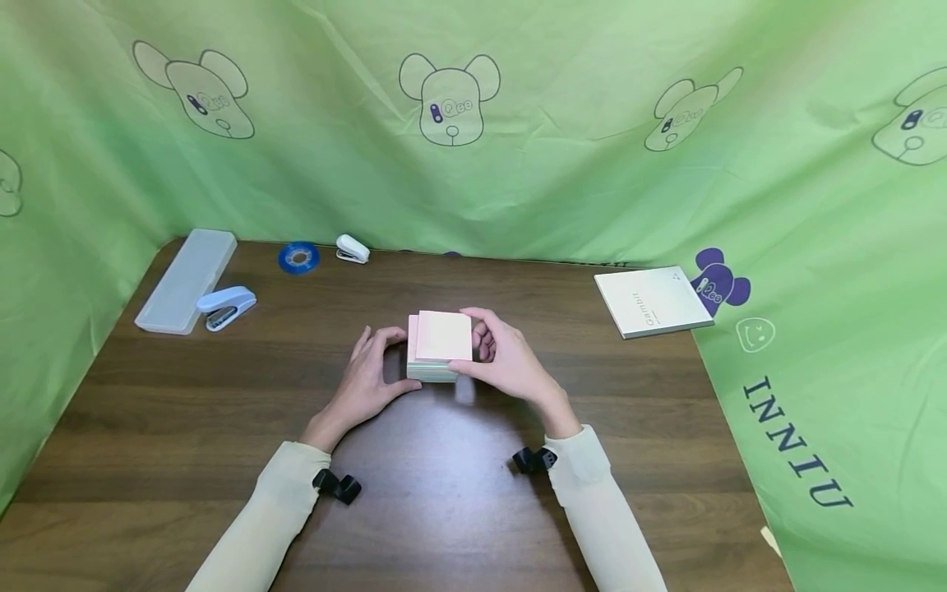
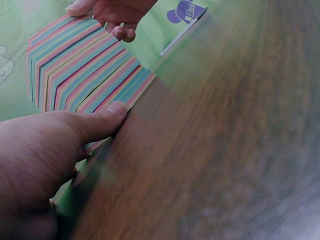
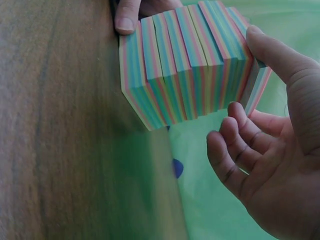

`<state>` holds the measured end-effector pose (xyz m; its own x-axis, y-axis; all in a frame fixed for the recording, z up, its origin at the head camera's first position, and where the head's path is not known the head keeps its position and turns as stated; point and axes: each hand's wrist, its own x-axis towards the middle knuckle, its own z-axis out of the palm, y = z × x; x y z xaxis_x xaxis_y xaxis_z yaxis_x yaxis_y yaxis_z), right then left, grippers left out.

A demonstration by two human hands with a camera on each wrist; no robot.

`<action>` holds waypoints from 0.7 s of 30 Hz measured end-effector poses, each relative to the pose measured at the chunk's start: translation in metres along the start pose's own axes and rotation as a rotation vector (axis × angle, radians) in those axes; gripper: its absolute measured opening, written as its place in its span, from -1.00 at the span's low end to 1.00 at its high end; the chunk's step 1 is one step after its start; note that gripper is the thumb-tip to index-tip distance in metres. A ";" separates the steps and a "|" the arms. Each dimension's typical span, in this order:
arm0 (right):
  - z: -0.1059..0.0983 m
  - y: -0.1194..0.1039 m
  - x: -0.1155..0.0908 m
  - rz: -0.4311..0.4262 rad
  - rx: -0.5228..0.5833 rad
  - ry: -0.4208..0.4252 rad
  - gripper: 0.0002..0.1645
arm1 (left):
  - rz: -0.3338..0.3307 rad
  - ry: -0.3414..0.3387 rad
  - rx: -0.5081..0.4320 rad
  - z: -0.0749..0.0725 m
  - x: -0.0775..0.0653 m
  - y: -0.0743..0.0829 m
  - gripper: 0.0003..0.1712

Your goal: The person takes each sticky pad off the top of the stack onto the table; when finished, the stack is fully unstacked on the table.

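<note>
A tall stack of sticky note pads (image 1: 432, 372), striped pink, yellow, green and blue along its sides, stands mid-table. My left hand (image 1: 372, 374) holds the stack low on its left side, thumb on the near face; its other fingertips are hidden behind. In the left wrist view that thumb (image 2: 102, 122) presses the bottom layers. Between thumb and forefinger, my right hand (image 1: 509, 359) pinches the top pad (image 1: 445, 335), which sits slightly right of the pads under it. The right wrist view shows this top pad (image 3: 258, 90) tilted against the stack, with the remaining fingers (image 3: 235, 145) curled beside it.
Along the back left lie a pale plastic case (image 1: 185, 284), a blue stapler (image 1: 228, 307), a blue tape roll (image 1: 299, 257) and a small white stapler (image 1: 352, 248). A white box marked Gambit (image 1: 653, 301) rests back right. Green cloth (image 1: 547, 189) hangs behind the table.
</note>
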<state>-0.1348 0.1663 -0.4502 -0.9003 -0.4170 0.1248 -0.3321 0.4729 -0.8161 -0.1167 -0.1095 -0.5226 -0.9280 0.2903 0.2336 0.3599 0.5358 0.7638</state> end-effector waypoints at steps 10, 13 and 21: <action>-0.002 0.002 -0.001 0.000 -0.036 0.009 0.09 | -0.002 -0.006 -0.003 0.000 -0.001 0.002 -0.01; -0.001 0.001 0.000 -0.004 -0.041 0.015 0.07 | 0.000 -0.006 0.000 0.000 -0.001 0.002 -0.02; -0.001 -0.003 0.001 -0.001 -0.052 0.027 0.06 | 0.002 -0.005 0.006 0.000 -0.001 0.002 -0.02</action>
<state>-0.1352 0.1651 -0.4472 -0.9069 -0.3969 0.1416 -0.3469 0.5124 -0.7856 -0.1155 -0.1090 -0.5212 -0.9269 0.2948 0.2321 0.3620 0.5400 0.7598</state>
